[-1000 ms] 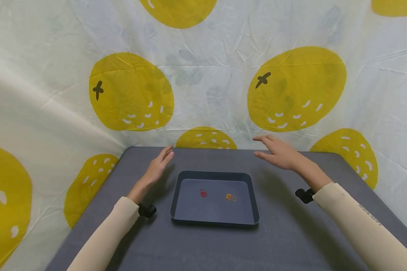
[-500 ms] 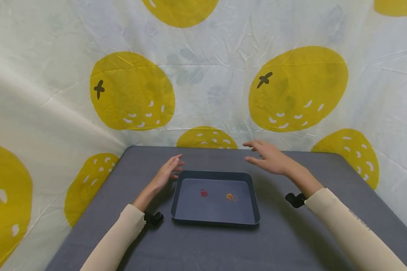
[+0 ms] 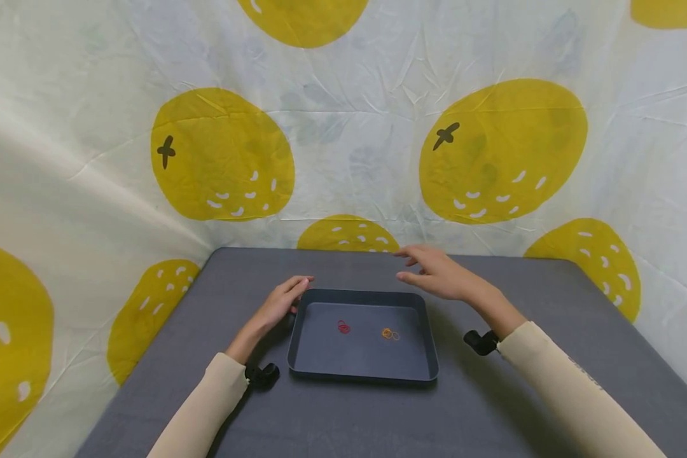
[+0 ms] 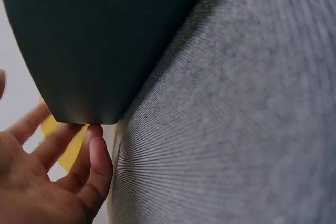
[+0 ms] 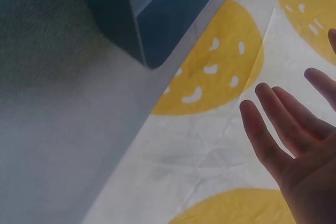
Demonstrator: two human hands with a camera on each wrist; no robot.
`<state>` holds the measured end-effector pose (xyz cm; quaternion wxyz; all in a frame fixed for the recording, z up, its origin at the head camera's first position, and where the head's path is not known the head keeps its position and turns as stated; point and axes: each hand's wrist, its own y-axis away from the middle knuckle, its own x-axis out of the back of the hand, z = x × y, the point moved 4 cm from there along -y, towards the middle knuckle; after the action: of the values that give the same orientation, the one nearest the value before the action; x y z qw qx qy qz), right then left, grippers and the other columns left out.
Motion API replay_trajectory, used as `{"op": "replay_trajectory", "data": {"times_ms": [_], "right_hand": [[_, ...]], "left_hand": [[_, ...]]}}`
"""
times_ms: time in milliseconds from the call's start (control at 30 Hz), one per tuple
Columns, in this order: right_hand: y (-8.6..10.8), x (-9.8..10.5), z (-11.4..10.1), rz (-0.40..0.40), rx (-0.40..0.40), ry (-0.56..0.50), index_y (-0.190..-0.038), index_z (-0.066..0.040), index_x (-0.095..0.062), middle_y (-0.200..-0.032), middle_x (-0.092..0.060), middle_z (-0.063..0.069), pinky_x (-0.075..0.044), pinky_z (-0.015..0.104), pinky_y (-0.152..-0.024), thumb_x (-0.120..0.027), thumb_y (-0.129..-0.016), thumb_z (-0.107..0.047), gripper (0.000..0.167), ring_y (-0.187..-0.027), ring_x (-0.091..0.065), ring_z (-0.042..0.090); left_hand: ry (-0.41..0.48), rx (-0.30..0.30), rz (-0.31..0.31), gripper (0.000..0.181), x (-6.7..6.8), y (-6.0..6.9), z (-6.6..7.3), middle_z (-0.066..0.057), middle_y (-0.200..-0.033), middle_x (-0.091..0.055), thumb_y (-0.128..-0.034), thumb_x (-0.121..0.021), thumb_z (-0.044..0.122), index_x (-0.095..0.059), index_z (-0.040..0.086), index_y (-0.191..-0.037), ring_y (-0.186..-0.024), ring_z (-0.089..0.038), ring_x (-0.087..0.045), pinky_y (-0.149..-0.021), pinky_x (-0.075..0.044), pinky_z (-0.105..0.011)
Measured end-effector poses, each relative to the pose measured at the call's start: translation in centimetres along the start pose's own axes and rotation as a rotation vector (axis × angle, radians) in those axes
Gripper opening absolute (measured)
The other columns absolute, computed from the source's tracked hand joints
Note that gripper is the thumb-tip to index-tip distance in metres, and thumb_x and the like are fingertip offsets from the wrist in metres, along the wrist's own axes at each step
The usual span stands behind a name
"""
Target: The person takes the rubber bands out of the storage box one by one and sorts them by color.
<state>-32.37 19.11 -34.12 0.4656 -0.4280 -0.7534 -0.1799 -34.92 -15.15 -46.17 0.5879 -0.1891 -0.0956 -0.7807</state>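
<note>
1. Left hand: fingers loosely extended, unclenched, their tips touching the outer wall at the far left corner of a shallow, rectangular, dark blue-grey tray; in the left wrist view the thumb stands apart from the wall.
2. Tray: smooth, matt surface, rounded corners, raised rim; it lies flat at the middle of a dark grey table, whose covering shows a fine, ribbed, cloth-like weave at close range.
3. Contents: a small cluster of thin red loops on the left half of the tray floor, and a cluster of thin orange-yellow loops on the right half, the two well apart.
4. Background: creased white sheet printed with large yellow fruit shapes.
5. Right hand: released, fingers spread and slightly bent, raised above the table near the far right corner of the tray, without contact.
6. Forearms: both angled forward and inward, in cream sleeves, each wrist bearing a black device.
</note>
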Motion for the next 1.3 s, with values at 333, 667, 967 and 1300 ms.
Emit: {"op": "replay_trajectory", "data": {"times_ms": [333, 667, 967, 1300], "right_hand": [[-0.8, -1.1, -0.6, -0.025, 0.021, -0.032, -0.148, -0.009, -0.052, -0.149, -0.054, 0.015, -0.056, 0.055, -0.102, -0.065, -0.103, -0.026, 0.05, -0.128, -0.061, 0.038], [-1.2, -1.8, -1.0, -0.044, 0.014, -0.054, -0.149, -0.01, -0.052, -0.151, -0.054, 0.014, -0.056, 0.053, -0.103, -0.065, -0.104, -0.027, 0.05, -0.13, -0.06, 0.038], [-1.9, -2.8, -1.5, -0.053, 0.041, -0.077, -0.148, -0.009, -0.053, -0.149, -0.056, 0.014, -0.057, 0.052, -0.101, -0.064, -0.104, -0.026, 0.048, -0.128, -0.062, 0.037], [-3.0, -4.0, -2.3, -0.054, 0.079, -0.077, -0.141, -0.009, -0.06, -0.135, -0.066, 0.012, -0.059, 0.045, -0.097, -0.063, -0.105, -0.027, 0.041, -0.117, -0.067, 0.028]], "left_hand": [[-0.1, 0.029, -0.107, 0.05, -0.1, 0.4, -0.8, -0.012, -0.129, -0.066, -0.1066, -0.055, 0.045, -0.054, 0.024, -0.152, -0.061, -0.016, -0.052, -0.053, -0.05, -0.033], [-0.076, 0.035, -0.237, 0.049, -0.4, 1.0, -1.2, -0.027, -0.109, -0.061, -0.1141, -0.038, 0.031, -0.036, 0.027, -0.162, -0.05, -0.019, -0.055, -0.047, -0.055, -0.038], [-0.016, 0.065, -0.289, 0.054, -0.5, 1.3, -1.4, -0.008, -0.072, -0.054, -0.1142, -0.035, 0.038, -0.026, 0.027, -0.166, -0.047, -0.018, -0.057, -0.048, -0.056, -0.036], [-0.006, 0.064, -0.273, 0.053, -0.5, 1.3, -1.6, -0.028, -0.125, -0.059, -0.1141, -0.034, 0.04, -0.029, 0.027, -0.165, -0.049, -0.018, -0.058, -0.047, -0.055, -0.034]]}}
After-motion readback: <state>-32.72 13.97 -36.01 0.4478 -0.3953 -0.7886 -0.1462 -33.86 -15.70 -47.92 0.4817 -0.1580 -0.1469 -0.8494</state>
